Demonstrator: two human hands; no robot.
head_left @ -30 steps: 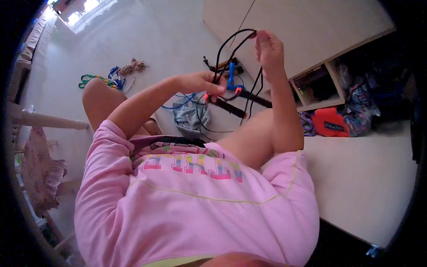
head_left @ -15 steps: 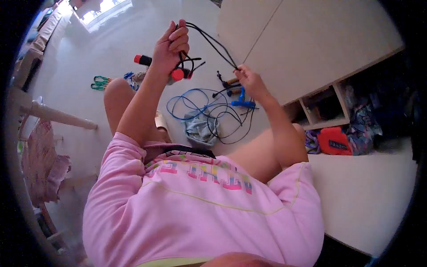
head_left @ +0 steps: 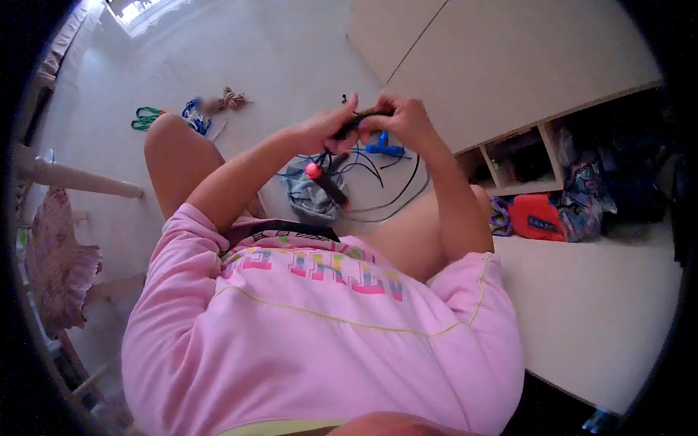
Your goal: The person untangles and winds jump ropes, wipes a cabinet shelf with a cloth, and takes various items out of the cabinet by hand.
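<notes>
Both hands are close together above the floor, with a bunched black rope [head_left: 352,128] between them. My left hand [head_left: 331,131] is closed on the rope, and a black handle with a red end [head_left: 331,185] hangs beneath it. On the right, the fingers of my right hand [head_left: 403,120] are wrapped round the other end of the bunch. Just below that hand lies a blue handle [head_left: 385,147]. Loose black and blue cords spread over the floor beside a grey cloth [head_left: 309,192]. The hands hide part of the rope.
A green rope [head_left: 147,118], a blue and white rope [head_left: 194,118] and a tan rope bundle [head_left: 233,99] lie beyond my knee at the left. An open-fronted cabinet [head_left: 549,156] stands at the right, with a red pouch [head_left: 536,216] beside it. A white rail [head_left: 94,179] is at the far left.
The hands have come together, my left hand moving down and right. The stretched black rope is now bunched between them, and the red-ended handles hang lower.
</notes>
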